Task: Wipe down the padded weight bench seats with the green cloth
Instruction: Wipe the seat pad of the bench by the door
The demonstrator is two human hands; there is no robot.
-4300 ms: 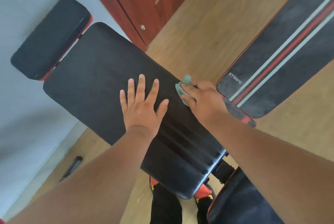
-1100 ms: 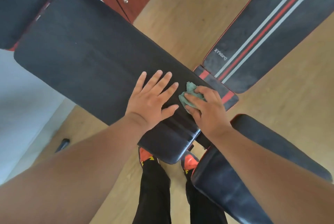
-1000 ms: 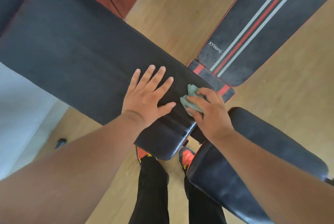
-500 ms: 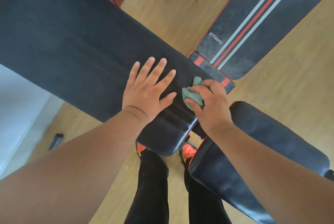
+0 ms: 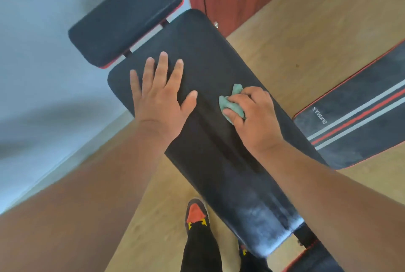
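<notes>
**Cloth bunched small on the long pad, dusty end not yet reached**

On the long black pad of the bench (image 5: 210, 56), the left hand (image 5: 160, 100) is laid flat with its fingers spread and nothing held, apparently as a brace. Just beside it, the right hand (image 5: 252, 118) is curled closed around the green cloth (image 5: 231, 102), which is pressed against the pad near its midline; only a small crumpled corner of the cloth is seen past the fingers. A darker streak is seen running along the pad towards the near end, where a pale, dusty-looking patch (image 5: 265, 221) is visible. A smaller head pad (image 5: 125, 17) is set at the far end, and a striped pad (image 5: 359, 122) is lying on the wooden floor (image 5: 295, 37) to the right.

Several risks can be judged from here. Because the cloth is wadded so tightly, only a narrow strip is likely to be covered with each pass, so bands of dust may be left between strokes. If the cloth is loaded with grime, dirt may simply be smeared rather than lifted. The area under the bracing palm may be missed unless that hand is shifted. The pale near end and the other pads could be overlooked altogether.
</notes>
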